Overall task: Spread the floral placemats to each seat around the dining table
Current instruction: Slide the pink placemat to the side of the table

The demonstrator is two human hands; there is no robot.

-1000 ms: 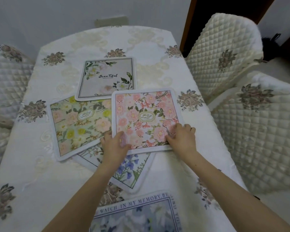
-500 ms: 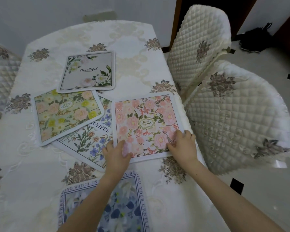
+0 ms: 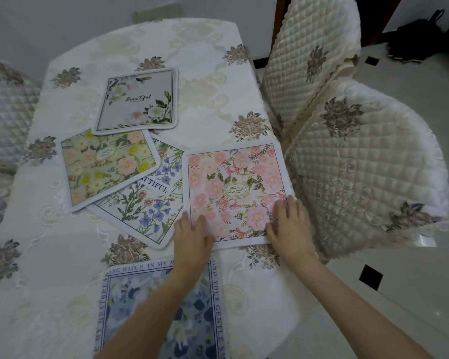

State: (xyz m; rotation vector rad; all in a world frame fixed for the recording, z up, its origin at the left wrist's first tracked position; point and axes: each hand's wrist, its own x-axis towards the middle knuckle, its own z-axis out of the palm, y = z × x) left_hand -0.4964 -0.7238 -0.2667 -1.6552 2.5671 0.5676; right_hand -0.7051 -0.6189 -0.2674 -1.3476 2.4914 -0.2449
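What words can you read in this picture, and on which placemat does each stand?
"Beautiful": grey placemat.
"UTIFUL", its start covered: wildflower placemat.
"NG WATCH IN MY M", "IND YOUR GENTLE": blue placemat.
Oval emblems on pink placemat and yellow placemat: too blurred.

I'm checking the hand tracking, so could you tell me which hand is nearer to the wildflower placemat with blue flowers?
Left. The left hand rests on the pink placemat's near-left corner, right beside the wildflower placemat. The right hand presses the pink placemat's near-right corner, farther away.
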